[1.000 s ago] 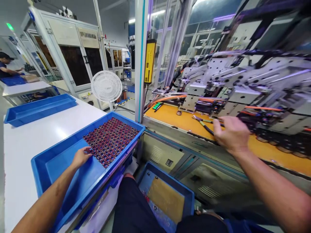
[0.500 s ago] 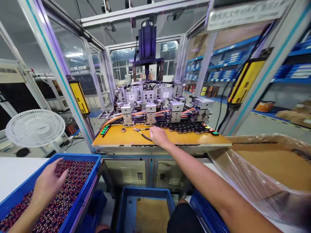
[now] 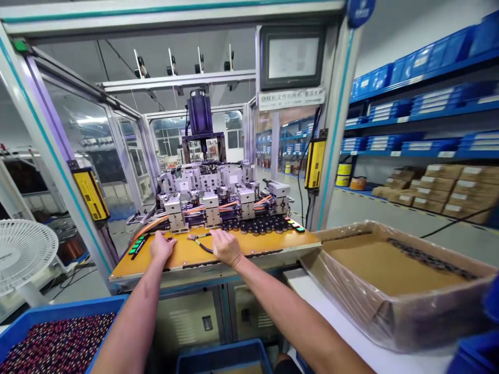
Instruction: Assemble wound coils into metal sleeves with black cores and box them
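Note:
My left hand [image 3: 160, 248] is over the left part of the orange worktop [image 3: 183, 254], its thumb and fingers closed about a small dark round part [image 3: 169, 239]. My right hand [image 3: 226, 247] is curled at the handle ends of a pair of pliers [image 3: 199, 242] lying on the worktop. Its fingertips are hidden, so whether it grips the handles or something small does not show. Behind both hands stands a machine with a row of metal blocks [image 3: 212, 208]. Many black round parts [image 3: 265, 225] lie to the right of my right hand.
A blue bin [image 3: 78, 306] full of small red and dark parts stands at lower left. At right is a plastic-lined carton [image 3: 362, 311]. Green buttons [image 3: 136, 246] sit at the worktop's left. Yellow sensor boxes [image 3: 91, 195] are on the frame posts. Another blue bin [image 3: 222, 353] is below.
My left hand has moved from above the bin of small parts up to the round part on the worktop. My right hand stays by the pliers. The view has turned right and up.

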`<move>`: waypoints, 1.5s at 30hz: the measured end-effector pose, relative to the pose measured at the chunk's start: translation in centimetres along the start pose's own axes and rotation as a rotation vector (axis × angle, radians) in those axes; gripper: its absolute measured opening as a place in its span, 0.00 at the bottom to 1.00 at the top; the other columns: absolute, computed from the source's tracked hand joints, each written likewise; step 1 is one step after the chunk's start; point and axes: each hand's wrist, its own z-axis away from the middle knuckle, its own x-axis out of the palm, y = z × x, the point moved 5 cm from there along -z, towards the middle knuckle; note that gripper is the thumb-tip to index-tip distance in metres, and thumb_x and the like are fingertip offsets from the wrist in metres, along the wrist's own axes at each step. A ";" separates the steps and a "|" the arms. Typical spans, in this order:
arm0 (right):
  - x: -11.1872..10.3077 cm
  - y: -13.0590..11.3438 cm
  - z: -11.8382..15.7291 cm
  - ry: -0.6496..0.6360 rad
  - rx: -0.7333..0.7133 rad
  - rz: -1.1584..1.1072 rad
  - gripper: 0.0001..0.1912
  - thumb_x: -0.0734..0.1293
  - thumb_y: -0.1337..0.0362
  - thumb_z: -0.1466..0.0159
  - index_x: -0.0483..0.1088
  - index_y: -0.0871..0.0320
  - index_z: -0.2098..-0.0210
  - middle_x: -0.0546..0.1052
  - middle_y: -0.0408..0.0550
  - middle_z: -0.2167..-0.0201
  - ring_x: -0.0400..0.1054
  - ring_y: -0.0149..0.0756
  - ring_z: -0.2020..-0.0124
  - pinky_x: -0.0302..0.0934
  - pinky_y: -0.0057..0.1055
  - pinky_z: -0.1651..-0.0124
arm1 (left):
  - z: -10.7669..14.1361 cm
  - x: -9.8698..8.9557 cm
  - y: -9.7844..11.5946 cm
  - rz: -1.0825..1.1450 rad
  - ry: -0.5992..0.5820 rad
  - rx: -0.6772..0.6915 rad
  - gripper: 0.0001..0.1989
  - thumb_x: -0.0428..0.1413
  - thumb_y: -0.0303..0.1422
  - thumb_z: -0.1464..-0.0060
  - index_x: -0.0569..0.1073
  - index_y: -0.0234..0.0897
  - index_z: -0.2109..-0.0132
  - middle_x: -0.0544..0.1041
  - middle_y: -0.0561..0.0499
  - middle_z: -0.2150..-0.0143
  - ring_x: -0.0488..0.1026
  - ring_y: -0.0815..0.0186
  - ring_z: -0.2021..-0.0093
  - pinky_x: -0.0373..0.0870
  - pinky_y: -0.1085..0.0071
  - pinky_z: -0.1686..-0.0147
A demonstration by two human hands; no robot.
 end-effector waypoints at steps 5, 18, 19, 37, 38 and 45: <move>-1.0 0.0 -0.3 0.008 0.089 -0.225 0.14 0.66 0.58 0.29 0.72 0.62 0.52 0.76 0.49 0.58 0.73 0.34 0.59 0.72 0.37 0.54 | 5.7 -2.1 0.3 0.302 -0.054 0.065 0.18 0.59 0.37 0.38 0.70 0.35 0.44 0.77 0.46 0.51 0.77 0.61 0.57 0.77 0.57 0.55; -7.9 -6.1 6.5 -0.250 -0.061 -0.785 0.23 0.66 0.46 0.33 0.72 0.61 0.72 0.72 0.44 0.80 0.68 0.30 0.78 0.63 0.26 0.73 | 26.2 -8.9 -3.3 0.809 -0.100 0.097 0.27 0.71 0.34 0.58 0.71 0.42 0.51 0.83 0.47 0.55 0.81 0.58 0.53 0.79 0.65 0.52; -9.1 -6.9 7.7 -0.255 -0.061 -0.773 0.22 0.66 0.48 0.33 0.73 0.60 0.72 0.74 0.46 0.79 0.70 0.32 0.75 0.63 0.27 0.71 | 27.0 -9.2 -3.0 0.792 -0.077 0.132 0.26 0.71 0.33 0.58 0.72 0.43 0.51 0.83 0.47 0.55 0.82 0.59 0.53 0.80 0.66 0.53; -15.5 -13.0 16.6 -0.535 -0.464 -0.989 0.12 0.64 0.65 0.29 0.76 0.63 0.65 0.76 0.44 0.76 0.67 0.26 0.75 0.59 0.24 0.71 | 32.5 -8.2 -2.6 0.736 0.018 0.208 0.24 0.69 0.28 0.54 0.74 0.46 0.50 0.86 0.53 0.58 0.84 0.61 0.59 0.84 0.68 0.59; -15.1 -12.7 16.5 -0.588 -0.365 -1.073 0.11 0.68 0.61 0.31 0.76 0.63 0.64 0.77 0.46 0.72 0.68 0.27 0.73 0.61 0.23 0.69 | 32.6 -8.0 -2.8 0.744 0.015 0.197 0.23 0.68 0.28 0.53 0.74 0.47 0.50 0.86 0.53 0.58 0.84 0.61 0.58 0.84 0.68 0.59; -11.1 -12.9 16.7 -0.757 0.602 -1.522 0.23 0.78 0.49 0.49 0.70 0.60 0.69 0.73 0.40 0.74 0.64 0.25 0.74 0.60 0.25 0.69 | 34.1 -6.6 -3.9 0.720 -0.076 0.245 0.25 0.66 0.25 0.51 0.74 0.46 0.45 0.84 0.47 0.51 0.82 0.55 0.51 0.83 0.64 0.53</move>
